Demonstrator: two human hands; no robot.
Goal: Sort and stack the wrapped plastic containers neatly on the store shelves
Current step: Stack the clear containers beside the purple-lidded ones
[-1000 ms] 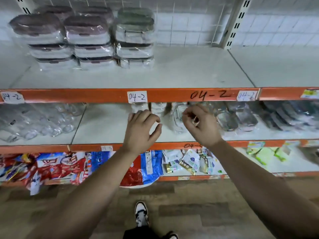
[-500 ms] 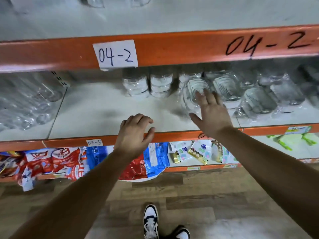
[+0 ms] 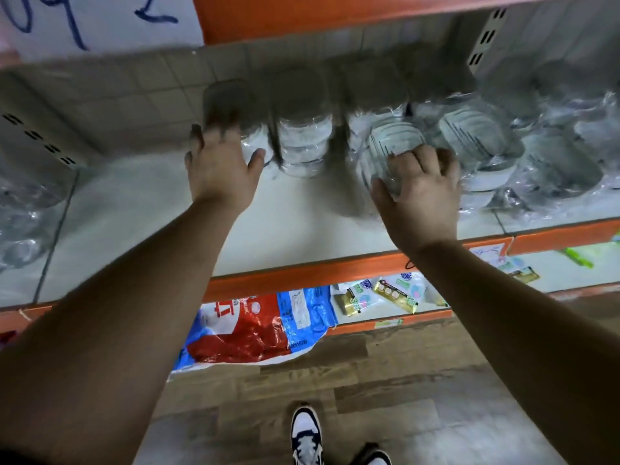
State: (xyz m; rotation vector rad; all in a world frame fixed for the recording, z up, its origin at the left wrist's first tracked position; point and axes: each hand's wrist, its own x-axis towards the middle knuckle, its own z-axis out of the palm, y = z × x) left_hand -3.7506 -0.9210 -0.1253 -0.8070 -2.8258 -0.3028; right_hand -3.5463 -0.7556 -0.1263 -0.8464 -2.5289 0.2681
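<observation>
Fingers of right hand (image 3: 422, 199) clamp a wrapped container (image 3: 391, 144); left hand (image 3: 218, 171) fingers apart

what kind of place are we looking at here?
Likely a shop or stockroom aisle: orange-edged metal shelving with a handwritten number label, stacks of wrapped clear containers, and bagged packaged goods on the shelf below.

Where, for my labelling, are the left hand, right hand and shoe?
left hand (image 3: 219, 169): head view, its back.
right hand (image 3: 421, 196): head view, its back.
shoe (image 3: 303, 419): head view, its toe.
</observation>
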